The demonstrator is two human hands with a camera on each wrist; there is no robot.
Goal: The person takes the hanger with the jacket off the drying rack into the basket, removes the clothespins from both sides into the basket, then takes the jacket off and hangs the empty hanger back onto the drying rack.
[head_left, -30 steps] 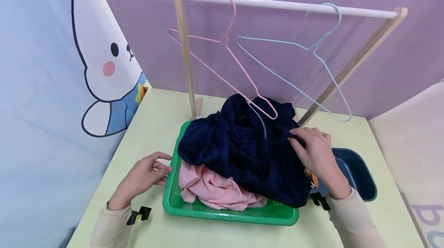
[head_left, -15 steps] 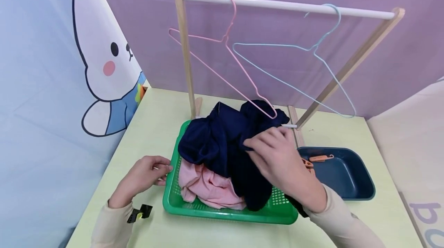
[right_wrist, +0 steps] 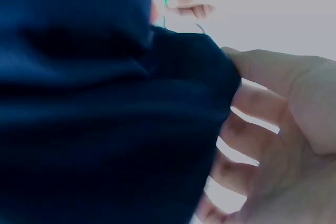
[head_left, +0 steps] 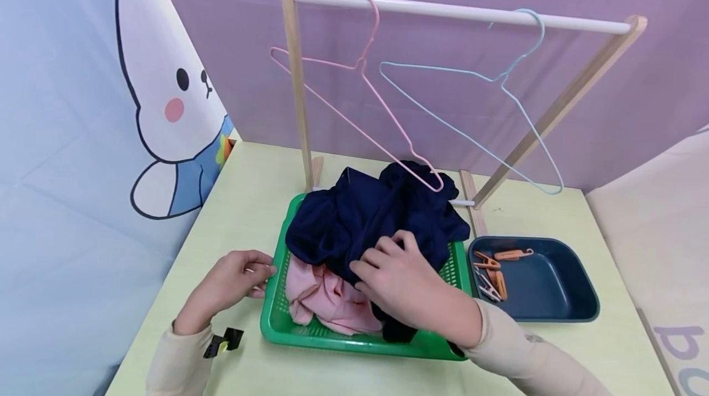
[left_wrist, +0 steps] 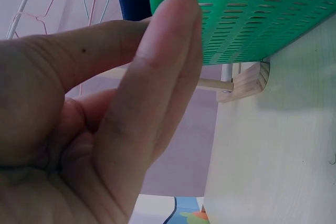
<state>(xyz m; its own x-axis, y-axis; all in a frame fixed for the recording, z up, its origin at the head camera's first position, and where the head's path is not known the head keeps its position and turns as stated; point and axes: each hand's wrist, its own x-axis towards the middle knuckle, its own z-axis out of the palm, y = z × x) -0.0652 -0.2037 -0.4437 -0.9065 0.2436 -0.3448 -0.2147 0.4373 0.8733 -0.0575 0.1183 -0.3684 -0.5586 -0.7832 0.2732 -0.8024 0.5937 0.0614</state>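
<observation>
A crumpled navy zip garment (head_left: 360,205) lies heaped over the back and middle of the green basket (head_left: 310,342). My right hand (head_left: 401,282) reaches over the front of it and pinches a fold, thumb on one side and fingers behind, as the right wrist view shows. Under the garment, at the basket's front left, is a pink cloth (head_left: 327,303). My left hand (head_left: 229,282) pinches the basket's left rim between thumb and fingers. From the left wrist, those fingers show against the perforated basket wall (left_wrist: 236,24).
Behind the basket stands a wooden rack with a white bar (head_left: 443,9). From it hang a pink hanger (head_left: 357,66) and a light blue hanger (head_left: 501,79), the pink one's lower end overlapping the garment. A dark blue tray (head_left: 554,285) at right holds orange and white clothespins (head_left: 493,276).
My right hand has moved left and toward the front, drawing the garment's right side over with it. The tray's clothespins and basket's right side now show. My left hand stays at the rim.
</observation>
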